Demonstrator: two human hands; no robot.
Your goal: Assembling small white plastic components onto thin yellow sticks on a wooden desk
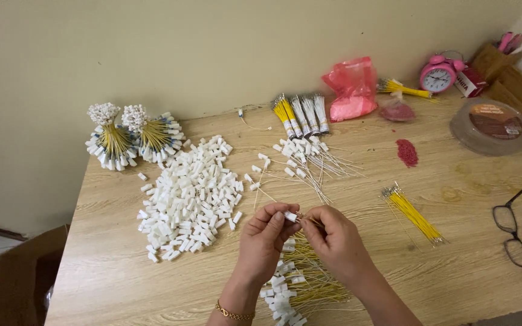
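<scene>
Head view: wooden table [116,278]
Left hand [265,236]: pinching white plastic connector [290,215]
Right hand [333,238]: pinching thin yellow wire [310,220] near its tip
Handling: likely light, small, wire limp; hold near end

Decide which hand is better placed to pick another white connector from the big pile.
Left hand: it lies nearer the pile of white connectors, on its side. The right hand pinches a yellow wire.
</scene>
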